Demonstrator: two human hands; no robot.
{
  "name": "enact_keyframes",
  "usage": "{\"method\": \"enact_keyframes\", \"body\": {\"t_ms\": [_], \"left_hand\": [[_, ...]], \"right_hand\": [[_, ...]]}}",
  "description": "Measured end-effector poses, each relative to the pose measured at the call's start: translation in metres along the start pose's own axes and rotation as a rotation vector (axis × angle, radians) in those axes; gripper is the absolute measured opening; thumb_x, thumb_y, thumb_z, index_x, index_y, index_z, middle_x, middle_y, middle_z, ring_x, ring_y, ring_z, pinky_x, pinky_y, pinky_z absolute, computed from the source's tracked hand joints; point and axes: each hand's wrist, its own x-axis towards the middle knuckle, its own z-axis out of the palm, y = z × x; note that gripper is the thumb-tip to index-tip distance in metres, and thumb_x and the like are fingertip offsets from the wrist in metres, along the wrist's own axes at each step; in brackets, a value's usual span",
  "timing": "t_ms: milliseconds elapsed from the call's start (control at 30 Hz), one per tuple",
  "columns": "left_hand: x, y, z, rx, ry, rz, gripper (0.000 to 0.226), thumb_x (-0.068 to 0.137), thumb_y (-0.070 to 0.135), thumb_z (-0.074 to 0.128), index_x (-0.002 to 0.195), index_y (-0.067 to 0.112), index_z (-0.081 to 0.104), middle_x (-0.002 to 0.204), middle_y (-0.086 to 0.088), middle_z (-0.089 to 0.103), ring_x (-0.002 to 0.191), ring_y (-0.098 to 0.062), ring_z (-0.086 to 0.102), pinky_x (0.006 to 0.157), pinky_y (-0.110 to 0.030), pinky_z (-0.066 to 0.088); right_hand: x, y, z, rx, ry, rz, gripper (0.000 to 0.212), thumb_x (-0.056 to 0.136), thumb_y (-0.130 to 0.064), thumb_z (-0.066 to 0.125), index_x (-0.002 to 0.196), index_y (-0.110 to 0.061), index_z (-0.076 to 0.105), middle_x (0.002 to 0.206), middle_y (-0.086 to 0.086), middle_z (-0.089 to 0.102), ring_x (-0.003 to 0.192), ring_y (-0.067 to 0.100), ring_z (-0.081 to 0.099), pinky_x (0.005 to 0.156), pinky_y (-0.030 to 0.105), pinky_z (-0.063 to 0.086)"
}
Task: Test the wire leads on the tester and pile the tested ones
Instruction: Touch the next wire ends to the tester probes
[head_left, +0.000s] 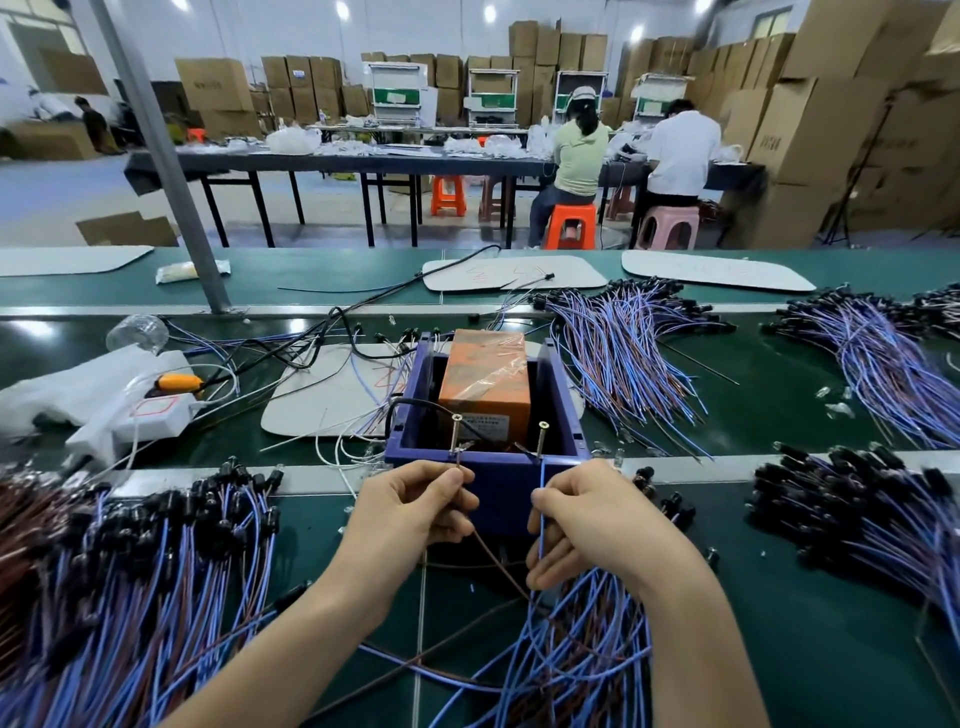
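Observation:
The tester is a blue box (563, 410) with an orange block (485, 387) inside and two upright screws, one on the left (455, 431) and one on the right (542, 439), at its near rim. My left hand (410, 512) pinches a brown wire lead (498, 558), its tip raised to the left screw. My right hand (587, 525) pinches a blue wire lead (541, 499), its tip up at the right screw. Both leads trail down into a loose bundle of blue and brown leads (576, 654) under my right wrist.
A large pile of leads with black caps (140, 571) lies at the left, with more piles at the right (872, 519) and the far right (623, 343). A white power strip with an orange plug (166, 400) sits on the green bench (769, 395) to the left. People work at a far table.

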Motion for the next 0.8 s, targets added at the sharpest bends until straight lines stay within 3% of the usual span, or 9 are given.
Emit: {"method": "enact_keyframes", "body": {"t_ms": [400,567,800], "left_hand": [[0.001,-0.001,0.001,-0.043,0.061,-0.011,0.016,0.093,0.009,0.059,0.084,0.003,0.071,0.069,-0.011,0.07,0.05,-0.013,0.061,0.051,-0.02,0.051],[0.003,-0.003,-0.001,-0.037,0.051,-0.025,0.015,0.093,0.01,0.059,0.086,0.003,0.07,0.072,-0.013,0.072,0.052,-0.014,0.064,0.052,-0.021,0.052],[-0.001,0.001,0.0,-0.006,0.003,-0.01,0.018,0.094,0.009,0.056,0.082,0.005,0.07,0.068,-0.011,0.069,0.05,-0.015,0.061,0.052,-0.022,0.051]], "right_hand": [[0.0,0.0,-0.001,-0.058,-0.009,-0.017,0.028,0.1,-0.013,0.04,0.083,0.001,0.059,0.065,0.023,0.069,0.06,0.034,0.071,0.055,0.033,0.059],[-0.002,-0.001,-0.002,-0.046,-0.014,-0.012,0.029,0.1,-0.012,0.04,0.084,0.003,0.059,0.065,0.022,0.069,0.059,0.034,0.071,0.049,0.028,0.056],[-0.009,-0.006,-0.001,-0.072,-0.013,-0.039,0.028,0.099,-0.012,0.04,0.082,-0.001,0.059,0.065,0.022,0.069,0.061,0.035,0.071,0.055,0.033,0.059]]}}
